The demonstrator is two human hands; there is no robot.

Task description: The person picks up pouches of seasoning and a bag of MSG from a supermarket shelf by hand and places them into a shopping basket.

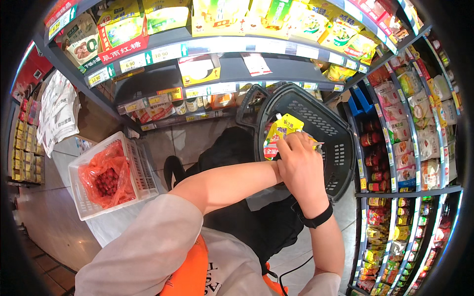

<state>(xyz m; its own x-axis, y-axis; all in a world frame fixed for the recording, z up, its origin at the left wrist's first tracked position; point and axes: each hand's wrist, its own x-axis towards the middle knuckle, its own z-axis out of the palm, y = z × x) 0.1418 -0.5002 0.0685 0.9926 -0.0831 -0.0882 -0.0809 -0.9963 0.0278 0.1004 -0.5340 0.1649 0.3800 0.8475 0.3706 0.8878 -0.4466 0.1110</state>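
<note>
A dark plastic shopping basket [335, 122] rests in front of me, below the shelves. Both my arms reach into it. My right hand [303, 162], with a black band at the wrist, lies over its near part, fingers bent at a yellow seasoning pouch [283, 127] with a white spout. The pouch has a red and green lower part and is partly covered by the fingers. My left arm crosses from the left, and my left hand [282, 168] is mostly hidden behind the right one. What either hand grips cannot be made out.
Shelves ahead hold yellow pouches [276, 16], a yellow and white carton [200, 69] and jars. At the left a white plastic crate [79, 211] holds a red bag [89, 174] of small dark-red items. Racks of jars and packets [401, 129] stand at the right. My legs are beside the basket.
</note>
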